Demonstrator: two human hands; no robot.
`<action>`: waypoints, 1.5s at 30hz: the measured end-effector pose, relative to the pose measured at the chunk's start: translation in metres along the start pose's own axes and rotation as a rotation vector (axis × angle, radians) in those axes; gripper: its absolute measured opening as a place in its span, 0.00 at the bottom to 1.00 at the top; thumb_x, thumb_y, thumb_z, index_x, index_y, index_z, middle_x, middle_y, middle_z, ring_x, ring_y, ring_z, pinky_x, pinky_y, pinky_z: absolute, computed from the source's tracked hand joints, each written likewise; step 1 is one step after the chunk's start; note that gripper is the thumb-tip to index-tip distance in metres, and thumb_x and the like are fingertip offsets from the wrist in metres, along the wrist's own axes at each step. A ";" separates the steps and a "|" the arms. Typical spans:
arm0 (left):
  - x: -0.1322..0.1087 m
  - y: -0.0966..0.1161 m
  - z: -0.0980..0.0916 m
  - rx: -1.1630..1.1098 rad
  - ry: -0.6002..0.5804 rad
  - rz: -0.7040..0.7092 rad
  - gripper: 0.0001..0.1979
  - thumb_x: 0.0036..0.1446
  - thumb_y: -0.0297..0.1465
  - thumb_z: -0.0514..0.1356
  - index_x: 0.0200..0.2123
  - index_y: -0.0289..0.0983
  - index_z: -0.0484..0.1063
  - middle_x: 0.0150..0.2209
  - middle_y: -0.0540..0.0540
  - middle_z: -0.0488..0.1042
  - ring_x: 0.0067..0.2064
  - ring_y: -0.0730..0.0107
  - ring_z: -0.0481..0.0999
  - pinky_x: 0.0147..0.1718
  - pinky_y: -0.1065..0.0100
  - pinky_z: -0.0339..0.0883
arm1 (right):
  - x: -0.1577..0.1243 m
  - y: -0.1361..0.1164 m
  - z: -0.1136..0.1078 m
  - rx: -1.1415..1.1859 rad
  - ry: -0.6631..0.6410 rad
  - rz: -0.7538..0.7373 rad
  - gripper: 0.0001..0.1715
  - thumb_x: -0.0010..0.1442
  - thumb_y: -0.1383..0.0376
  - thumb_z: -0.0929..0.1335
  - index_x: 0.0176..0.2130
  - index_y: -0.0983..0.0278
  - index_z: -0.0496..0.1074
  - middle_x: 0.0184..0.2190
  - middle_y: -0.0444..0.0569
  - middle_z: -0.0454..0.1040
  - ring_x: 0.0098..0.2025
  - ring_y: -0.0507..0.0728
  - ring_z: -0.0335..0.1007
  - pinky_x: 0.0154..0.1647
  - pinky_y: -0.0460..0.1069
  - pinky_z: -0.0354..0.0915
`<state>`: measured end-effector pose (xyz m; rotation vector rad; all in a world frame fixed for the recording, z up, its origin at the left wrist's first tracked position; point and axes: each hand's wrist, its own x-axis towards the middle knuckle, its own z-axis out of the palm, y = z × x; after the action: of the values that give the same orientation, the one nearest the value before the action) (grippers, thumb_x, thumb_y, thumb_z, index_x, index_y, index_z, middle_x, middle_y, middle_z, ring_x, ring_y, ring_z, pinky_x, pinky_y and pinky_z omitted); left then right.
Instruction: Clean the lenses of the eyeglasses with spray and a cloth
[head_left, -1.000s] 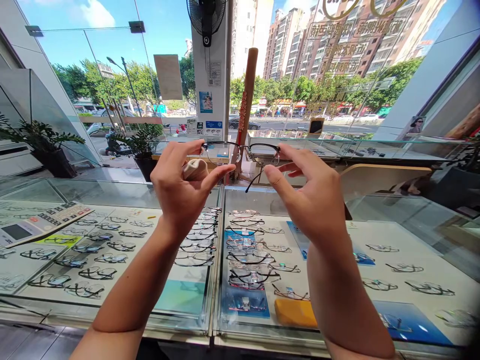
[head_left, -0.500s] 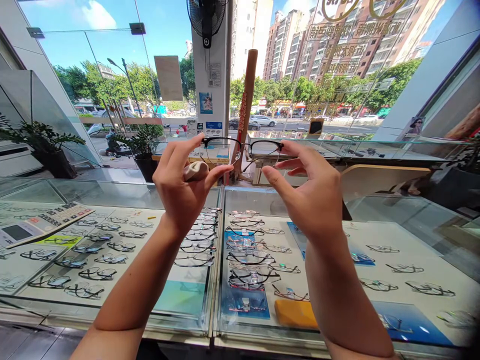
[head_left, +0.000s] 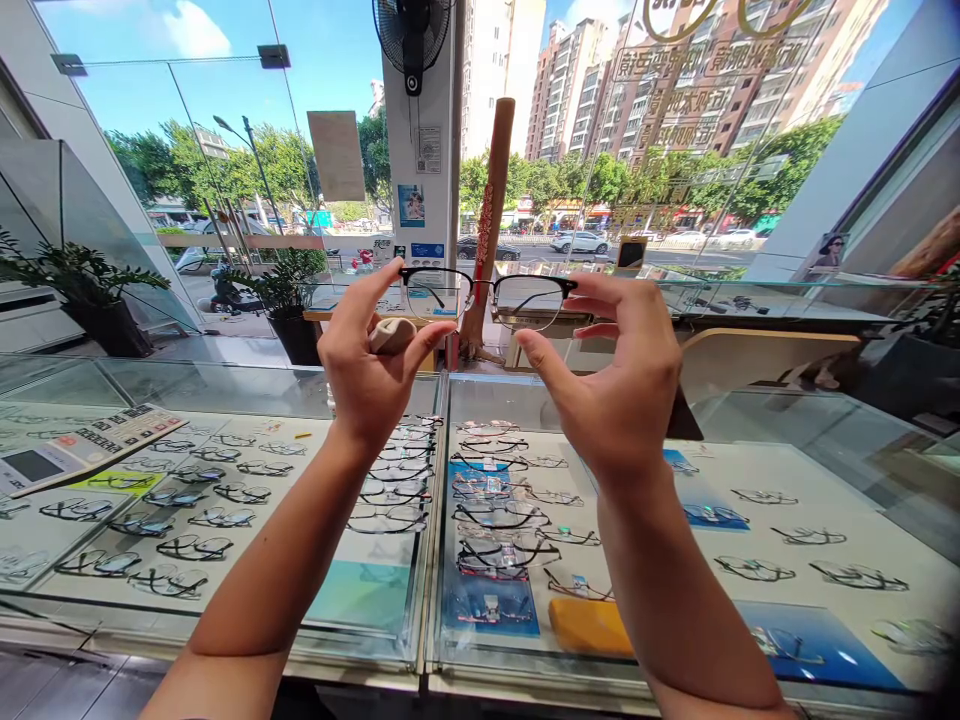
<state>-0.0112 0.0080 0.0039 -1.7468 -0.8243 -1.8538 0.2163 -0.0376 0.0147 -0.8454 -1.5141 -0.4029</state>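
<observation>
A pair of half-rim eyeglasses [head_left: 487, 298] with dark browlines and thin metal lower rims is held up in front of me, above the counter. My left hand [head_left: 371, 355] pinches the outer end of the left frame front. A small beige cloth [head_left: 392, 336] sits curled against its fingers. My right hand [head_left: 611, 375] holds the opposite end of the frame front between thumb and fingers. The temple arms point away from me behind the lenses.
Below my arms lies a glass display counter [head_left: 225, 385] with rows of eyeglasses on pale trays. A calculator [head_left: 75, 450] rests at its left, and a yellow case [head_left: 589, 628] lies near the front. A wooden post [head_left: 491, 215] and potted plant [head_left: 285, 285] stand before the windows.
The eyeglasses have risen and levelled, with the drooping temple arm swung up behind the lenses. My hands have moved slightly upward, and the cloth stays with my left hand.
</observation>
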 end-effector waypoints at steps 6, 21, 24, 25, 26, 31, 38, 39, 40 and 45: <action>-0.002 -0.005 0.003 -0.069 0.004 -0.027 0.33 0.60 0.48 0.74 0.64 0.44 0.75 0.60 0.40 0.81 0.60 0.50 0.82 0.55 0.54 0.80 | -0.001 0.001 0.002 0.023 0.020 -0.024 0.24 0.66 0.60 0.76 0.59 0.59 0.73 0.53 0.56 0.78 0.55 0.68 0.79 0.52 0.65 0.79; -0.006 -0.018 0.012 -0.256 -0.049 -0.071 0.38 0.60 0.50 0.74 0.69 0.47 0.69 0.66 0.40 0.75 0.68 0.47 0.77 0.63 0.53 0.79 | -0.002 0.000 0.009 0.078 0.082 -0.148 0.26 0.66 0.60 0.77 0.60 0.54 0.71 0.54 0.55 0.75 0.56 0.70 0.74 0.54 0.69 0.77; -0.007 -0.019 0.013 -0.278 -0.047 -0.078 0.38 0.60 0.49 0.75 0.68 0.47 0.70 0.66 0.40 0.76 0.68 0.47 0.78 0.65 0.52 0.77 | -0.002 -0.001 0.009 0.107 0.076 -0.142 0.25 0.67 0.58 0.76 0.61 0.51 0.71 0.55 0.54 0.75 0.59 0.72 0.73 0.58 0.71 0.76; -0.007 -0.019 0.014 -0.284 -0.051 -0.081 0.37 0.60 0.49 0.74 0.68 0.47 0.69 0.66 0.40 0.76 0.67 0.47 0.78 0.65 0.51 0.77 | -0.002 -0.002 0.009 0.114 0.077 -0.144 0.26 0.67 0.58 0.76 0.61 0.50 0.71 0.55 0.53 0.75 0.60 0.72 0.73 0.59 0.72 0.76; -0.007 -0.019 0.014 -0.289 -0.054 -0.084 0.37 0.60 0.48 0.74 0.68 0.47 0.69 0.66 0.40 0.76 0.67 0.47 0.78 0.66 0.51 0.77 | -0.002 -0.002 0.009 0.120 0.081 -0.145 0.26 0.67 0.57 0.77 0.61 0.50 0.71 0.55 0.53 0.75 0.60 0.73 0.72 0.59 0.72 0.75; -0.006 -0.019 0.015 -0.293 -0.048 -0.086 0.36 0.61 0.48 0.74 0.68 0.46 0.70 0.66 0.40 0.76 0.67 0.48 0.79 0.66 0.51 0.76 | -0.003 -0.004 0.008 0.129 0.083 -0.138 0.26 0.66 0.56 0.77 0.60 0.49 0.71 0.55 0.53 0.75 0.60 0.73 0.72 0.58 0.72 0.76; -0.007 -0.020 0.016 -0.283 -0.026 -0.070 0.36 0.60 0.48 0.75 0.68 0.45 0.70 0.66 0.40 0.76 0.67 0.49 0.79 0.66 0.51 0.76 | -0.003 -0.005 0.008 0.128 0.086 -0.148 0.26 0.66 0.56 0.77 0.60 0.49 0.71 0.54 0.53 0.75 0.59 0.72 0.72 0.54 0.70 0.77; -0.007 -0.020 0.016 -0.287 -0.024 -0.069 0.36 0.60 0.48 0.74 0.68 0.46 0.70 0.66 0.40 0.76 0.67 0.48 0.79 0.66 0.51 0.77 | -0.002 -0.004 0.008 0.127 0.087 -0.154 0.26 0.66 0.56 0.78 0.60 0.49 0.71 0.54 0.53 0.75 0.58 0.72 0.72 0.53 0.70 0.77; -0.007 -0.020 0.016 -0.293 -0.021 -0.068 0.37 0.60 0.48 0.74 0.68 0.46 0.70 0.66 0.40 0.76 0.67 0.48 0.79 0.66 0.51 0.77 | -0.002 -0.004 0.008 0.125 0.090 -0.160 0.26 0.65 0.57 0.78 0.60 0.49 0.71 0.54 0.53 0.75 0.58 0.72 0.72 0.52 0.69 0.78; -0.008 -0.019 0.014 -0.310 -0.040 -0.104 0.39 0.60 0.49 0.74 0.69 0.48 0.69 0.67 0.40 0.75 0.68 0.47 0.78 0.66 0.48 0.76 | -0.002 -0.004 0.008 0.105 0.103 -0.172 0.26 0.65 0.57 0.78 0.59 0.50 0.71 0.53 0.52 0.75 0.56 0.70 0.74 0.47 0.66 0.79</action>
<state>-0.0135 0.0311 -0.0059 -1.9640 -0.6809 -2.1142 0.2076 -0.0349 0.0128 -0.6050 -1.5036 -0.4817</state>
